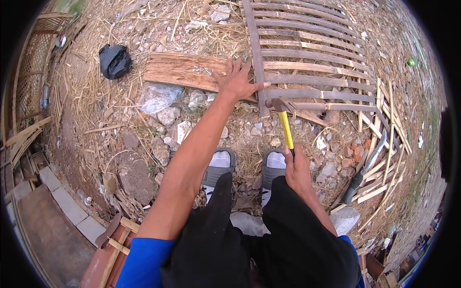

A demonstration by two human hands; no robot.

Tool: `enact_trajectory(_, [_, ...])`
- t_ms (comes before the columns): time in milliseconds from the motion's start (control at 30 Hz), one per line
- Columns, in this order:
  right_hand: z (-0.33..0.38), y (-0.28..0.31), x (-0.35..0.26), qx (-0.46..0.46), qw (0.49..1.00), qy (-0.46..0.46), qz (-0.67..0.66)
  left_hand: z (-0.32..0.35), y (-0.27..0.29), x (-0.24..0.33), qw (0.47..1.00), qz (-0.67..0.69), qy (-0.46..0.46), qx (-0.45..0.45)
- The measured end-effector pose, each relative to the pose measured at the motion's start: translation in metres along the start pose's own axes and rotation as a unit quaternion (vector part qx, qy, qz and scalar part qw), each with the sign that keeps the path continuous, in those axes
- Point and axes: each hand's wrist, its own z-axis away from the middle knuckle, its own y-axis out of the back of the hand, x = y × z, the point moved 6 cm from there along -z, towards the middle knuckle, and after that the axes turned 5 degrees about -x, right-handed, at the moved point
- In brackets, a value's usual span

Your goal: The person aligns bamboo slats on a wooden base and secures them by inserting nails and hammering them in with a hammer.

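My right hand [298, 168] is closed around the grip of a hammer [286, 128] with a yellow shaft. Its dark head rests at or just above the lower end of a slatted frame [314, 66] made of split strips. Spread fingers of my left hand [235, 82] reach across the end of a rough wooden plank [180, 68], and the thumb extends over the frame's upright strip [254, 43]. A small heap of nails [203, 71] lies on the plank, left of that hand. Part of the plank passes beneath the frame.
A black plastic bag [115, 61] and a clear one [161, 97] lie to the left. At the right, a large knife [365, 168] with a black handle lies beside loose strips [391, 144]. Stones and dry straw cover the ground. Lattice panel [32, 72] stands far left.
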Motion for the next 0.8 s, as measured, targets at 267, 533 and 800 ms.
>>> enact_trajectory(267, [-0.008,0.031,-0.061,0.005,0.999,0.019,-0.037,0.004,0.0,-0.015,1.0,-0.018,-0.001,0.025])
enact_trajectory(533, [-0.011,0.016,-0.026,0.006,0.99,0.063,0.124,0.001,-0.002,0.001,1.0,-0.002,-0.009,0.026])
enact_trajectory(800, [-0.002,0.042,-0.084,0.03,0.996,0.083,0.034,0.007,-0.001,-0.015,0.999,-0.006,-0.004,0.038])
